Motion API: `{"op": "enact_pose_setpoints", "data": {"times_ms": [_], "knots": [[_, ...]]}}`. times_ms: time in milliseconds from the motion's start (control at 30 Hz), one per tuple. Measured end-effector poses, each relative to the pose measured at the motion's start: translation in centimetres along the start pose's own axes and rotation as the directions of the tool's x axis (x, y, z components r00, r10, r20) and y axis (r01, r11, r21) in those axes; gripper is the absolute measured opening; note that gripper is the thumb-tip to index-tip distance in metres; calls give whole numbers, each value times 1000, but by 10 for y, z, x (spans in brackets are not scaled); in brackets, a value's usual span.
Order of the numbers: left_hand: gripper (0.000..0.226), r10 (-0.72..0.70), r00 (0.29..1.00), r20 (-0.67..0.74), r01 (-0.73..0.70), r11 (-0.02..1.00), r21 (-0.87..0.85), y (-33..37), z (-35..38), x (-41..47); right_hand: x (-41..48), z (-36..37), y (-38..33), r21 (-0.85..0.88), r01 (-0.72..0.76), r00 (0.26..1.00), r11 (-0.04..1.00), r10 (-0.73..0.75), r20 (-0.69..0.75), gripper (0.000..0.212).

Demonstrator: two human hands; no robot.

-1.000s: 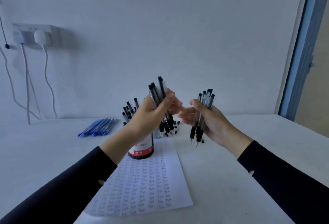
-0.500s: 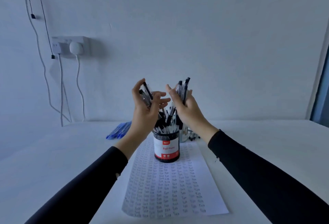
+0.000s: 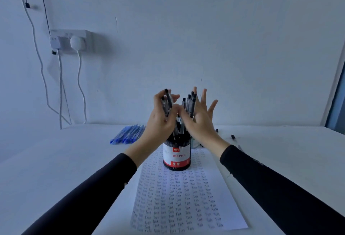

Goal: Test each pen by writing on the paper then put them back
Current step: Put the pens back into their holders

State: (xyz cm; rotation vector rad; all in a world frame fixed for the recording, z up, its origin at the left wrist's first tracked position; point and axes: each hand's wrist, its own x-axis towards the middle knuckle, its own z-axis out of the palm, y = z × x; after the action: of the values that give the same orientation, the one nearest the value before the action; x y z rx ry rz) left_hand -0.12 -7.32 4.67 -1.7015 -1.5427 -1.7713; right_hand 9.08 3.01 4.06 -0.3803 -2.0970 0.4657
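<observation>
Black click pens (image 3: 169, 98) above black mesh cup (image 3: 177, 158), centre.
L hand (image 3: 160, 122) grips a bunch; R hand (image 3: 200, 122) beside them, fingers spread wide.

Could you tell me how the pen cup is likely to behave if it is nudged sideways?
Probably tippy: the pen cup is narrow and upright, with black pens standing well above its rim. It may also slide, since it stands on paper.

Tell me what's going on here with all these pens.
A person is returning black pens to the pen cup, which stands on the paper filled with rows of test writing. The left hand grips a small bunch above the cup. The right hand, fingers spread, touches the pens standing in it. Blue pens lie off to the side.
</observation>
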Motion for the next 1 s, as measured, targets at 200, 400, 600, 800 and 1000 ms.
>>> {"op": "enact_pose_setpoints", "data": {"times_ms": [200, 400, 600, 800, 1000], "knots": [[36, -127, 988, 83, 128, 992, -11, -2, 0, -11, -1, -11, -2, -19, -57, 998, 998, 57, 3, 95], [33, -243, 960, 142, 252, 967, -47, -5, -5, -8, 0, -22, -29, 371, -285, 955, 884, 293, 37, 52], [83, -293, 931, 219, 298, 955, 13, -11, -7, -11, -5, -14, -15, 231, -295, 953, 927, 269, 137, 72], [112, -374, 875, 308, 386, 922, 21, -16, -11, -15, -15, -18, -12, 238, -222, 942, 946, 145, 301, 82], [119, -523, 788, 324, 544, 839, 30, -12, -11, -13, 2, -47, -22, 363, -111, 972, 925, 24, 234, 54]]}}
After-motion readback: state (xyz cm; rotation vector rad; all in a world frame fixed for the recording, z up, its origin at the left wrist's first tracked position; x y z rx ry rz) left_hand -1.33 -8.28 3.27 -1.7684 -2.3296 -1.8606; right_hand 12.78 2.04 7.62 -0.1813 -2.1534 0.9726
